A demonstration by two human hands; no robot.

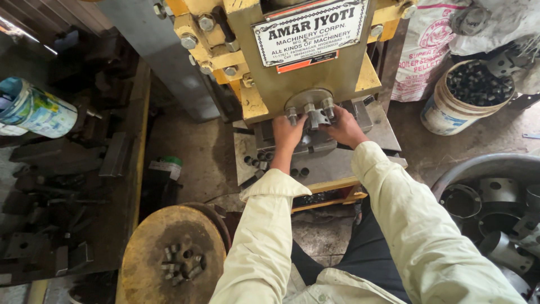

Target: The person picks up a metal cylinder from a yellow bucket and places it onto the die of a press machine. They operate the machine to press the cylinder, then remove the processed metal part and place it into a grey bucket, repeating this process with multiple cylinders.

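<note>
A yellow press machine (292,67) with a white label plate stands straight ahead. Both my hands reach under its ram onto the grey steel die block (315,147). My left hand (287,133) rests on the left of the die, fingers curled down. My right hand (344,127) lies on the right of it, fingers tucked in under the ram. What the fingers hold is hidden. Both arms wear pale cream sleeves. Small round metal pieces (261,157) lie on the machine's steel bed plate (332,166) near my left wrist.
A rusty round disc (169,256) with several small metal bits sits at lower left. A white bucket (458,101) of dark pellets stands at right, with white sacks (433,39) behind. A metal basin (495,169) holds ring-shaped parts. Dark metal dies (50,186) and a tipped paint can (36,110) lie on the left.
</note>
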